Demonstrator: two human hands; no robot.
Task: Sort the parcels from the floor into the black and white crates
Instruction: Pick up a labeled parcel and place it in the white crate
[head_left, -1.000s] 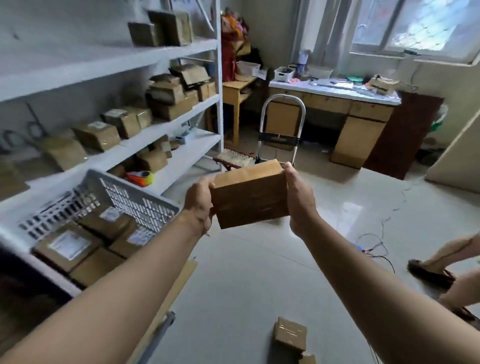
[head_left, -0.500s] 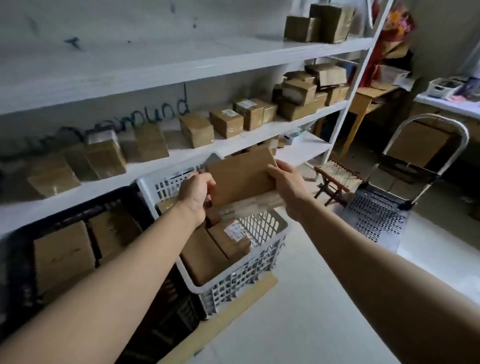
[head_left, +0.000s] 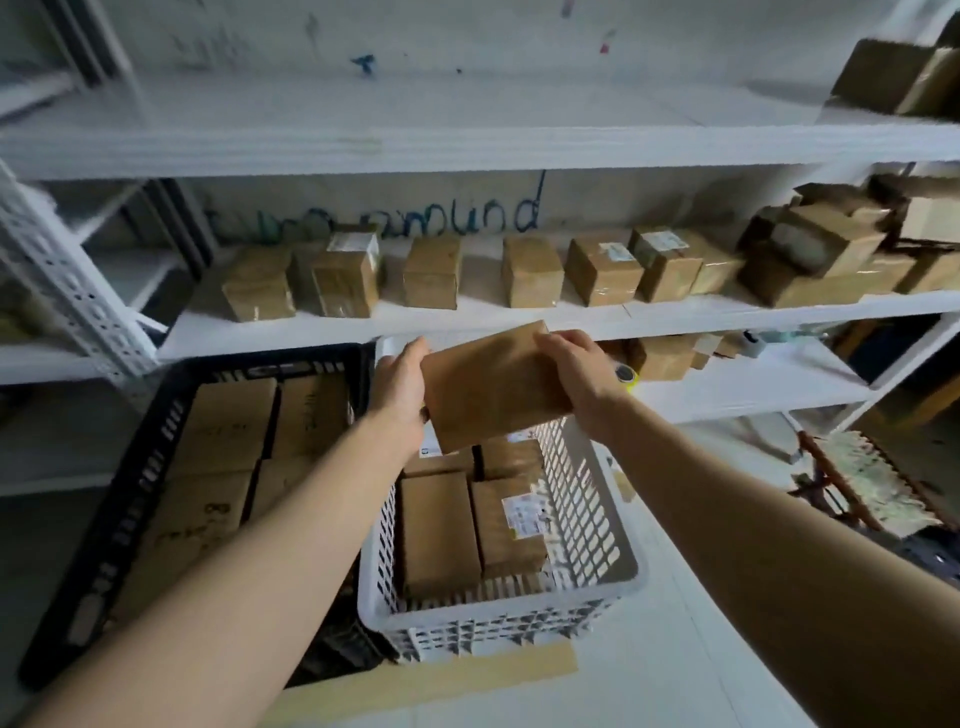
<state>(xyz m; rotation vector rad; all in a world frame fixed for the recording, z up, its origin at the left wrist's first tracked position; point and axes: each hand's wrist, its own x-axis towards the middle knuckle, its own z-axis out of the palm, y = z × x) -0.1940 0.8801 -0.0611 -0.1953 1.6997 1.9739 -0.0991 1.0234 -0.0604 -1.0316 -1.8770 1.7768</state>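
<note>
I hold a plain brown cardboard parcel (head_left: 491, 387) between both hands, over the far end of the white crate (head_left: 587, 525). My left hand (head_left: 400, 387) grips its left edge and my right hand (head_left: 576, 369) grips its right edge. Several brown parcels lie flat inside the white crate, one with a white label (head_left: 524, 514). To its left stands the black crate (head_left: 135, 499), which also holds several brown parcels. Both crates sit on the floor in front of the shelves.
White metal shelving (head_left: 467, 145) rises behind the crates, with a row of brown boxes (head_left: 431, 270) on the middle shelf and more on the right. A flat strip of cardboard (head_left: 431, 680) lies under the crates. A small wooden stool (head_left: 862, 478) stands at right.
My view has swung left and down from the room to the shelves and crates. The parcel, held in both hands throughout, now hangs over the white crate, with the black crate fully in sight.
</note>
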